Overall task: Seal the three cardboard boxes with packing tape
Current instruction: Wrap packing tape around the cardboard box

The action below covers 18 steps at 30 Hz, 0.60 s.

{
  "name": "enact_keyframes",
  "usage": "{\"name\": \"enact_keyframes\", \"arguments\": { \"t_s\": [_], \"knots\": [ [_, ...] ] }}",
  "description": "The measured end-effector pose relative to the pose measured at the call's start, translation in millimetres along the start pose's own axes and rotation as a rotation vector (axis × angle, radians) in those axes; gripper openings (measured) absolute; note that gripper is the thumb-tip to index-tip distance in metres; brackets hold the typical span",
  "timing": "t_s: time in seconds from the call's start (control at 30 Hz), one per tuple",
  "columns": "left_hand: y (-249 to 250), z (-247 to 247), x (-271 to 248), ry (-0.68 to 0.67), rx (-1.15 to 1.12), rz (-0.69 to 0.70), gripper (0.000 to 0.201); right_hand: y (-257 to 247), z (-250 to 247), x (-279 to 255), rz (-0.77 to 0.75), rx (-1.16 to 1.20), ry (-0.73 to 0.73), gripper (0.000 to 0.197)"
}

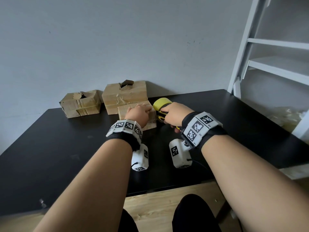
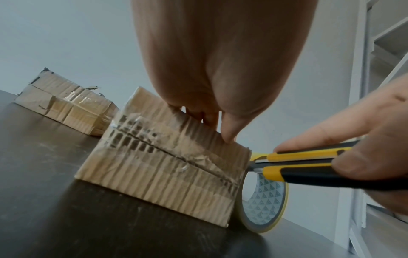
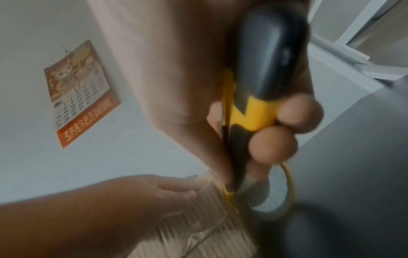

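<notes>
Head view: both hands work at the nearest cardboard box.

Left hand (image 1: pixel 139 113) presses its fingers down on the box (image 2: pixel 167 167); right hand (image 1: pixel 175 114) is clenched around a yellow-black utility knife (image 2: pixel 309 167), tip at the box's right edge. A tape roll (image 2: pixel 262 202) stands just beyond it; two more boxes (image 1: pixel 80 103) (image 1: pixel 124 94) sit beyond the left hand.

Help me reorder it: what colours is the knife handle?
Yellow and black utility knife, clearest in the left wrist view.
</notes>
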<state>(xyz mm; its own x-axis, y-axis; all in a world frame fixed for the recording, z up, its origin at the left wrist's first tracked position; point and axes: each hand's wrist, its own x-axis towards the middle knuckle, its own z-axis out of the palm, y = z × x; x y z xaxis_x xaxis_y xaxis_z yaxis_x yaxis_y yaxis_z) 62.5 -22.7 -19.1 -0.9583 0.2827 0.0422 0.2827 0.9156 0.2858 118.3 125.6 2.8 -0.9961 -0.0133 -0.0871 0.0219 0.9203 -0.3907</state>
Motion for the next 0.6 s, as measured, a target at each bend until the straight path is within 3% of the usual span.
{"name": "enact_keyframes", "arguments": {
  "t_s": [0.1, 0.17, 0.27, 0.33, 0.43, 0.6],
  "knots": [
    [-2, 1, -2, 0.039, -0.044, 0.003, 0.041, -1, -8, -5, 0.058, 0.018, -0.061, 0.046],
    [-4, 3, -2, 0.057, -0.072, 0.013, 0.041, 1, -11, -7, 0.077, 0.158, -0.067, 0.051],
    [-5, 2, -5, 0.089, -0.118, 0.03, 0.04, 8, -13, -9, 0.064, 0.405, 0.035, 0.06],
    [-5, 1, -7, 0.099, -0.136, 0.041, 0.038, 11, -16, -9, 0.077, 0.496, 0.187, 0.06],
    [-5, -1, -11, 0.116, -0.184, 0.039, 0.037, 19, -19, -4, 0.113, 0.436, 0.326, 0.062],
    [-2, 1, -13, 0.176, -0.312, 0.012, 0.03, 42, 5, 12, 0.354, 0.189, 0.177, 0.058]
  ]
}}
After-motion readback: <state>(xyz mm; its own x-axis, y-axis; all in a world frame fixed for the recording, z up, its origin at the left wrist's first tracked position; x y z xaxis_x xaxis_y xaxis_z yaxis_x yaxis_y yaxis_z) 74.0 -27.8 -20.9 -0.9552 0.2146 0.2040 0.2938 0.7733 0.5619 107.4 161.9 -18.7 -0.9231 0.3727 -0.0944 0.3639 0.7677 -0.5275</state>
